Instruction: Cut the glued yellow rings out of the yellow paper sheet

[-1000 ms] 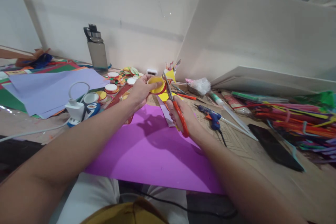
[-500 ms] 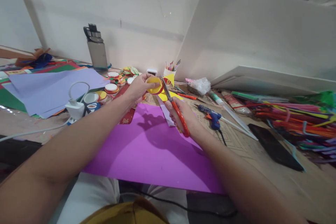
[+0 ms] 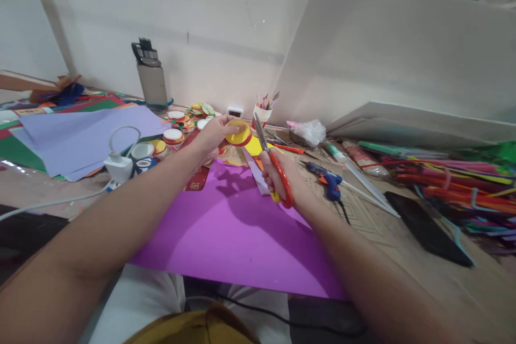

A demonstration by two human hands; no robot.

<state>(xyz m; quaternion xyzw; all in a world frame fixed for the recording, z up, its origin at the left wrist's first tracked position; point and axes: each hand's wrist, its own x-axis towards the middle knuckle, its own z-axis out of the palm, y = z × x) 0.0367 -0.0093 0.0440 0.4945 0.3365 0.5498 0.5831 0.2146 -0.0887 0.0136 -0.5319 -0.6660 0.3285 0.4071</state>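
Observation:
My left hand point(image 3: 215, 135) pinches a round yellow piece with a red rim point(image 3: 238, 134) above the back of a purple sheet point(image 3: 237, 247). In my right hand point(image 3: 278, 172) are scissors with red and yellow handles point(image 3: 285, 183), their blades pointing up and away, just right of the round piece and apart from it. Yellow paper point(image 3: 255, 145) lies behind and below the blades. Under my right hand is a pale folded strip point(image 3: 258, 176). A red piece with gold print point(image 3: 197, 180) sits by the sheet's left back corner.
A bottle point(image 3: 152, 83), lilac sheets point(image 3: 88, 137), a white plug with a cable point(image 3: 119, 166) and round lids point(image 3: 173, 136) are at the left. To the right lie a blue glue gun point(image 3: 332, 185), a black phone-like slab point(image 3: 427, 228) and colored stems point(image 3: 447, 177). A pen cup point(image 3: 263, 114) stands behind.
The yellow piece at the scissor blades is no longer there. The blades have moved slightly away from the round piece and point more upright. My left hand still holds the round piece.

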